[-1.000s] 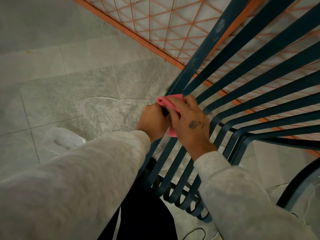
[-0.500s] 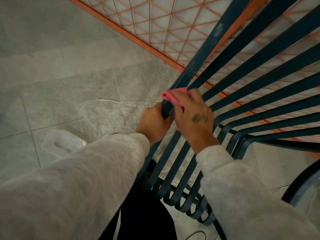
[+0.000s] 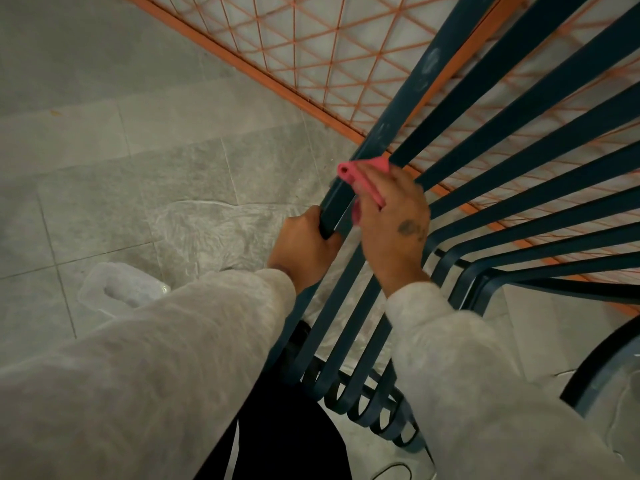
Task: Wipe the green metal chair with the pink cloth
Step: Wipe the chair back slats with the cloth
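Grip of right hand [image 3: 394,226] on pink cloth [image 3: 363,169] — now higher up chair [image 3: 405,102] — left hand [image 3: 304,247] round it.

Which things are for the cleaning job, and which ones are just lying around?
For the job:
green metal chair, gripped by the left hand
pink cloth, held on a chair bar by the right hand

Just lying about:
clear plastic tub on the floor
plastic sheet on the floor
orange mesh panel behind the chair

gripping the green metal chair [image 3: 408,98] in the left hand [image 3: 304,244], pressing the pink cloth [image 3: 363,171] to it with curled right hand [image 3: 394,230]
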A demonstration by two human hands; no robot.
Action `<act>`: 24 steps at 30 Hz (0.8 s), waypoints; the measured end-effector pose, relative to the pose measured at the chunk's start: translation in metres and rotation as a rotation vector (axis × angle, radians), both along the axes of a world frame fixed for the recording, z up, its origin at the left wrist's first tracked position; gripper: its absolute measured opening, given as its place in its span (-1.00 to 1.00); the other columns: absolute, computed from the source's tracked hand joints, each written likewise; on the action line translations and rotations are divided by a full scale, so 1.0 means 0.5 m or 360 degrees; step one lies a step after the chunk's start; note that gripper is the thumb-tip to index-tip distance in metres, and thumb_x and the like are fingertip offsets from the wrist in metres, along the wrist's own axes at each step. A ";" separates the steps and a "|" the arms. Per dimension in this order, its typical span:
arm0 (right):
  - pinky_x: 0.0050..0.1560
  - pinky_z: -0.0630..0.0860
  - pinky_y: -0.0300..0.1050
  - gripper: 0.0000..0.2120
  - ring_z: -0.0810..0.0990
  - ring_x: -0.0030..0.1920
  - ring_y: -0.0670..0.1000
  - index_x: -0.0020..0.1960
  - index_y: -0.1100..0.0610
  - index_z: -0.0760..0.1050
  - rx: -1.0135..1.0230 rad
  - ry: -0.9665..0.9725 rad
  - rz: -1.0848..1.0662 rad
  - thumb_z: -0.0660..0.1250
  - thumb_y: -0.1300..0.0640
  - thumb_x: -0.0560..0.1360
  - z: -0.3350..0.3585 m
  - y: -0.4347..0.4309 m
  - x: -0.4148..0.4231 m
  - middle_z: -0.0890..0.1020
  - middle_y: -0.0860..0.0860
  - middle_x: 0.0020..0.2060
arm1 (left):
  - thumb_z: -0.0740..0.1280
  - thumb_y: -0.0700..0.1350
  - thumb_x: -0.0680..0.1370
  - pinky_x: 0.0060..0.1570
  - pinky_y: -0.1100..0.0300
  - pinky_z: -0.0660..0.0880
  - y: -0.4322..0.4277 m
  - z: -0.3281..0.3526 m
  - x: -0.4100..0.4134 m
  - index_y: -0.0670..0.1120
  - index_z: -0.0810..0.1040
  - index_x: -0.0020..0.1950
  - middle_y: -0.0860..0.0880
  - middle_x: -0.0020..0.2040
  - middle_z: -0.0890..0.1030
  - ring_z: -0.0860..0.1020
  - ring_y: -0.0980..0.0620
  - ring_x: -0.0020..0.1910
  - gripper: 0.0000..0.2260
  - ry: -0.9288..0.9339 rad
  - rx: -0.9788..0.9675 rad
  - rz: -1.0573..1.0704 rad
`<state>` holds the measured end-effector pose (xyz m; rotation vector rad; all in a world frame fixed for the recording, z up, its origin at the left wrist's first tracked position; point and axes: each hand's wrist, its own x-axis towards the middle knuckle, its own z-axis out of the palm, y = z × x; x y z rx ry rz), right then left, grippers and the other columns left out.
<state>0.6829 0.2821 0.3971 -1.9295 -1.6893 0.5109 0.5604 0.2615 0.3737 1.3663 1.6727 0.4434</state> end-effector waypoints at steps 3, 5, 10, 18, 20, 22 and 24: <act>0.12 0.60 -0.12 -0.74 0.61 0.11 -0.04 0.27 0.02 0.61 0.0050 0.0413 -0.0242 0.34 0.09 0.61 -0.004 -0.004 -0.022 0.66 -0.06 0.13 | 0.32 -0.14 0.53 -0.46 0.36 0.25 0.000 0.001 0.001 0.05 0.31 -0.26 0.07 -0.38 0.43 0.36 0.14 -0.48 -0.76 0.0031 -0.0032 -0.0007; 0.12 0.62 -0.11 -0.76 0.64 0.10 -0.13 0.25 -0.06 0.60 -0.0089 0.0822 -0.0415 0.34 0.11 0.61 -0.004 -0.047 -0.047 0.67 -0.14 0.09 | 0.32 -0.12 0.53 -0.50 0.41 0.26 -0.001 -0.003 0.000 -0.01 0.37 -0.20 0.07 -0.38 0.46 0.39 0.15 -0.47 -0.84 0.0010 -0.0062 0.0001; 0.17 0.58 -0.01 -0.81 0.66 0.16 0.09 0.17 0.06 0.63 -0.0561 0.2126 -0.1021 0.34 0.20 0.59 -0.024 -0.089 -0.044 0.71 0.10 0.10 | 0.32 -0.08 0.54 -0.49 0.37 0.35 0.003 -0.012 -0.003 -0.09 0.45 -0.11 0.02 -0.33 0.55 0.50 0.09 -0.44 -0.89 0.0006 -0.0053 -0.0013; 0.29 0.48 0.34 -0.64 0.57 0.28 0.28 0.35 0.20 0.53 -0.0420 0.2441 -0.1017 0.38 0.22 0.56 -0.034 0.046 0.008 0.60 0.25 0.26 | 0.35 -0.02 0.55 -0.35 0.25 0.50 0.003 -0.010 -0.001 -0.08 0.51 -0.01 0.01 -0.27 0.59 0.55 0.07 -0.35 -0.85 0.0056 -0.0048 -0.0007; 0.29 0.52 0.25 -0.64 0.60 0.26 0.22 0.34 0.17 0.54 -0.0516 0.2431 -0.1027 0.39 0.20 0.56 -0.031 0.021 0.003 0.63 0.20 0.24 | 0.35 -0.02 0.55 -0.37 0.24 0.49 0.002 -0.011 0.001 -0.08 0.49 -0.04 0.01 -0.29 0.58 0.53 0.08 -0.38 -0.86 0.0054 -0.0050 -0.0010; 0.24 0.57 0.12 -0.66 0.65 0.20 0.15 0.33 0.12 0.55 -0.0685 0.2386 -0.1029 0.38 0.20 0.56 -0.029 -0.027 -0.010 0.67 0.14 0.18 | 0.35 -0.04 0.54 -0.42 0.26 0.45 0.002 -0.012 0.002 -0.08 0.46 -0.09 0.02 -0.32 0.55 0.50 0.08 -0.42 -0.87 0.0041 -0.0047 -0.0015; 0.17 0.60 0.06 -0.69 0.67 0.13 0.12 0.30 0.14 0.57 -0.0786 0.2354 -0.1009 0.38 0.21 0.56 -0.029 -0.068 -0.021 0.70 0.12 0.12 | 0.32 -0.08 0.54 -0.39 0.16 0.53 0.002 -0.013 0.003 -0.08 0.44 -0.10 0.00 -0.32 0.55 0.53 0.02 -0.40 -0.89 0.0063 -0.0042 -0.0029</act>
